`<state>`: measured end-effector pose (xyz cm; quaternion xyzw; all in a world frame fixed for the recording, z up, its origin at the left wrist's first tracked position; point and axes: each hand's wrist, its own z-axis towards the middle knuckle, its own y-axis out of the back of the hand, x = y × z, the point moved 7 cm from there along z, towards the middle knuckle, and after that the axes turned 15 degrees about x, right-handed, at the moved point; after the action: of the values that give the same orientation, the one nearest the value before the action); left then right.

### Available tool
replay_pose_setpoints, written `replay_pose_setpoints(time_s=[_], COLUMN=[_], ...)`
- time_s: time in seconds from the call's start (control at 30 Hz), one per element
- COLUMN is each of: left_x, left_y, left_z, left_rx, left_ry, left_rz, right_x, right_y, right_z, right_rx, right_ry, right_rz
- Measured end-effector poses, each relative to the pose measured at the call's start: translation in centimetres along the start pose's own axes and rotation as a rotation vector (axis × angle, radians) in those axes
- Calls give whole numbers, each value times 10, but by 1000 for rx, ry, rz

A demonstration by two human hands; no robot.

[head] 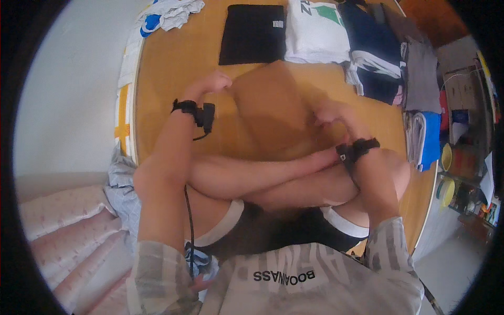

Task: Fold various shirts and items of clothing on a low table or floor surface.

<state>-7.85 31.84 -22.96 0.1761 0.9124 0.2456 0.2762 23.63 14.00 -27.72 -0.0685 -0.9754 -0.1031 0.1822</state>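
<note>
A brown cloth point(271, 104), perhaps a garment, spans the space between my hands, just beyond my crossed legs. It is blurred, so its exact shape and how much of it rests on the wooden surface point(173, 51) cannot be told. My left hand point(212, 82) pinches its upper left edge with curled fingers. At the cloth's right edge, my right hand point(330, 112) grips it, the fingers partly blurred. Beyond the cloth lies a folded black garment point(252, 35) with a small white print.
A folded white garment point(317, 35), dark blue garments point(370, 35), grey cloth point(421, 75) and blue cloth point(429, 139) line the far and right sides. Crumpled white cloth point(177, 15) lies far left. A wall point(71, 86) stands left; pink padded bedding point(67, 212) lies near left. Shelves point(464, 118) stand right.
</note>
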Motion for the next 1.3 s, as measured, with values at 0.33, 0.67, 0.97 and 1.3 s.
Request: replay_pose_setpoints(time_s=[0.33,0.67,0.97,1.3], left_x=[-16,-2,38,28], left_y=[-30,-53,-30,-27], left_z=[-5,-13,-22,-11], left_rx=[195,353,-92,-273], left_ry=[150,194,238,176], left_rz=[-494,-417,-777,-1067], right_x=[9,39,16,1], right_y=[42,54,62,48], right_z=[-50,-24,-20,-19], right_rx=[-694,-944,-867,-681], right_ry=[-181,467,284,375], right_rz=[0,106,512,644])
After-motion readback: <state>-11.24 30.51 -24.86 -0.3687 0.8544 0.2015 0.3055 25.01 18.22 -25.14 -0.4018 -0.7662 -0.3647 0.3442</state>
